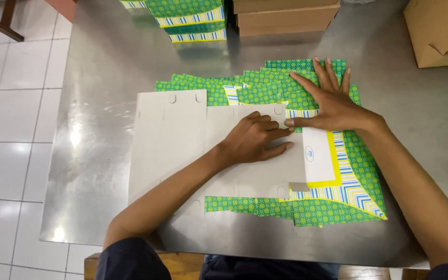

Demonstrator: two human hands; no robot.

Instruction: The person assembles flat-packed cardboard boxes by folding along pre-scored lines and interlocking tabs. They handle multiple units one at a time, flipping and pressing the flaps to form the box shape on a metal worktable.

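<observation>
A flat, unfolded cardboard box blank [172, 140] lies grey side up on a steel table [99, 176]. My left hand [255, 140] rests on its middle with fingers curled, pressing it down. My right hand [330, 101] lies flat with fingers spread on a pile of green patterned box blanks [265, 91] beneath, its thumb touching the grey blank's right edge. A white and yellow panel [320, 161] with blue stripes shows at the right of the pile.
Stacked folded green boxes [193, 21] stand at the table's far edge, beside brown cardboard cartons [286, 15]. More brown cardboard [439, 31] sits at the far right. White floor tiles [11, 103] lie to the left of the table.
</observation>
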